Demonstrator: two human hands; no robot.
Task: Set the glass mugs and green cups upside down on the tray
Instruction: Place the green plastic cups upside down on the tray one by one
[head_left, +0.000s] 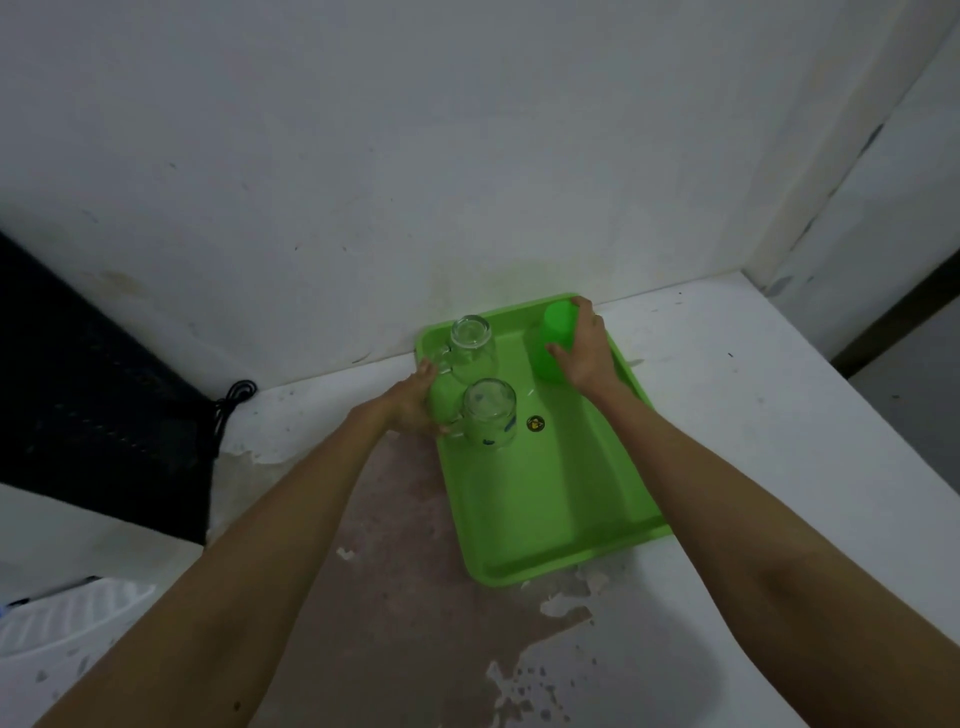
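Right of centre, a bright green rectangular plastic tray (524, 519) carries two inverted clear glass mugs (488, 413); the right hand (584, 351) clasps an upturned green plastic cup (553, 343); the left hand (415, 400) wraps another green cup (441, 402) at the tray's left edge.

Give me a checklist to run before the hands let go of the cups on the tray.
1. Far glass mug upside down on the tray: ok.
2. Near glass mug upside down: ok.
3. Right hand grip on the right green cup, base up: ok.
4. Left green cup under the left hand inverted: cannot tell, mostly hidden.
5. Both green cups resting flat on the tray: cannot tell.
6. Free tray floor near the sticker: ok.
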